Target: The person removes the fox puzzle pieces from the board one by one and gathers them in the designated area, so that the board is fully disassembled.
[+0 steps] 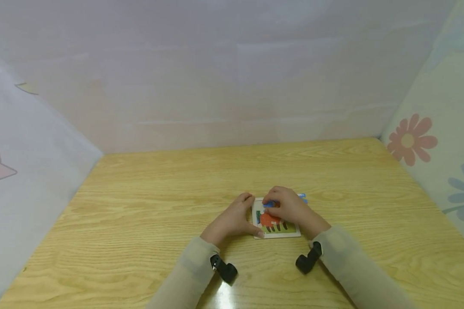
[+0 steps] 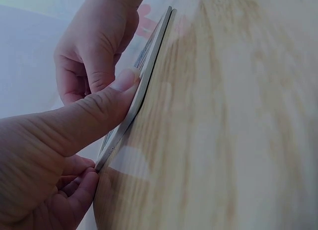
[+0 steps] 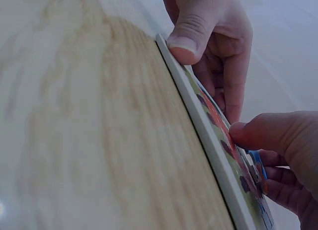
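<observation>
A picture puzzle (image 1: 271, 220) lies lengthwise left-right, well short of the tabletop (image 1: 158, 193)'s far edge; the left hand (image 1: 235, 218), fingers spread, grips its left end; the right hand (image 1: 289, 206) pinches a partly hidden blue piece (image 1: 269, 204).

Board (image 1: 282, 229) lies on table (image 1: 158, 206), hands (image 1: 233, 219) over its left and right

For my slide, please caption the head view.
Left hand grips a white-bordered rectangular picture board on a yellow wood-grain table; right hand pinches a small blue piece.
</observation>
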Demonstrator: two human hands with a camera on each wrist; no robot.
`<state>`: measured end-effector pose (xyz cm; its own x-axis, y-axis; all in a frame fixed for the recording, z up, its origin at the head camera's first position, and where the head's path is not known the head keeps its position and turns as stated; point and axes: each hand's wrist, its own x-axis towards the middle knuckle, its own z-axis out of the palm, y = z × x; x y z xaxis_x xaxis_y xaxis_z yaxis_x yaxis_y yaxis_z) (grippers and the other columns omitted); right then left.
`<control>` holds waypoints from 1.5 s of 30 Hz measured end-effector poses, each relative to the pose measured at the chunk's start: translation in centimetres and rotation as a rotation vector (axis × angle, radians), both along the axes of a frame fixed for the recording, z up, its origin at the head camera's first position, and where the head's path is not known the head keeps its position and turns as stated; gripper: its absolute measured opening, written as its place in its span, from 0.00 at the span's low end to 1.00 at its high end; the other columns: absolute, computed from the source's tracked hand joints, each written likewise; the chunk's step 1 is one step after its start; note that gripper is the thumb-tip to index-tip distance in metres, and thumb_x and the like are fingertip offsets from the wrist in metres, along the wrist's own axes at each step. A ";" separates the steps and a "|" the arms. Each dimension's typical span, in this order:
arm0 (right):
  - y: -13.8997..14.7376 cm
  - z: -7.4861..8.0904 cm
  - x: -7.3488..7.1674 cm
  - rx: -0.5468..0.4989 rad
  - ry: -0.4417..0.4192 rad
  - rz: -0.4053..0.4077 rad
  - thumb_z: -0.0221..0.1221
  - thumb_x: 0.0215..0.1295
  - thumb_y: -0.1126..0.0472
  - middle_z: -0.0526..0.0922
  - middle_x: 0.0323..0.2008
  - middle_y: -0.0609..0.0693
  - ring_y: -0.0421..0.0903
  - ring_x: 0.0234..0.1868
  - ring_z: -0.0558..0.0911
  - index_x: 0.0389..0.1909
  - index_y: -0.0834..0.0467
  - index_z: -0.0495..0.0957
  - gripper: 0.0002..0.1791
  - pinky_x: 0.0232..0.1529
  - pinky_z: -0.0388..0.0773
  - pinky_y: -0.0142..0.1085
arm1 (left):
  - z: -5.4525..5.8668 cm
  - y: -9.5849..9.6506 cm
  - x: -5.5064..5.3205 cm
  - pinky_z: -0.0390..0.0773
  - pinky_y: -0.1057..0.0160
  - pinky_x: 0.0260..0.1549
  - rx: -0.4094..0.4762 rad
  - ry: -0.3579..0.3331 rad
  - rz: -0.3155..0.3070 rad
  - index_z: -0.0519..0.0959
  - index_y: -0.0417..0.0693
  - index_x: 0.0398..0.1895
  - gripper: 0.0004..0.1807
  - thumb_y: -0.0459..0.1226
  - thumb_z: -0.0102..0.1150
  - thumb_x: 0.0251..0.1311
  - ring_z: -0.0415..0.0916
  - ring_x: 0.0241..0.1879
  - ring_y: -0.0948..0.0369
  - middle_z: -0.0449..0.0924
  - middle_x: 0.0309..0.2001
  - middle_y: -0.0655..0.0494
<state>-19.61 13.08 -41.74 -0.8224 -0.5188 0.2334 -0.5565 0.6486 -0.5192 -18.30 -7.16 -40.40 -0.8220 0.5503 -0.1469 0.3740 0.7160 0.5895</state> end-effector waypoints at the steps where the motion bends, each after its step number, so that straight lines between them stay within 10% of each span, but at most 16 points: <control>1: 0.0 0.0 0.1 -0.007 0.005 -0.001 0.66 0.54 0.60 0.77 0.36 0.46 0.41 0.33 0.73 0.35 0.55 0.82 0.07 0.36 0.73 0.34 | 0.0 0.0 0.0 0.59 0.53 0.63 0.000 0.000 0.000 0.55 0.38 0.70 0.59 0.54 0.74 0.36 0.52 0.68 0.49 0.50 0.70 0.45; 45: 1.2 -0.7 1.3 -0.177 0.151 -0.310 0.64 0.49 0.64 0.80 0.40 0.55 0.51 0.41 0.75 0.39 0.64 0.83 0.15 0.39 0.76 0.43 | 0.0 0.0 0.2 0.60 0.54 0.63 0.029 -0.005 0.014 0.55 0.38 0.69 0.59 0.51 0.75 0.35 0.54 0.67 0.51 0.52 0.69 0.46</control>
<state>-18.27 14.30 -42.42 -0.8834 -0.1922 0.4275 -0.4271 0.7056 -0.5653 -18.12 -7.12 -40.41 -0.8286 0.5432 -0.1353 0.3611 0.7033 0.6123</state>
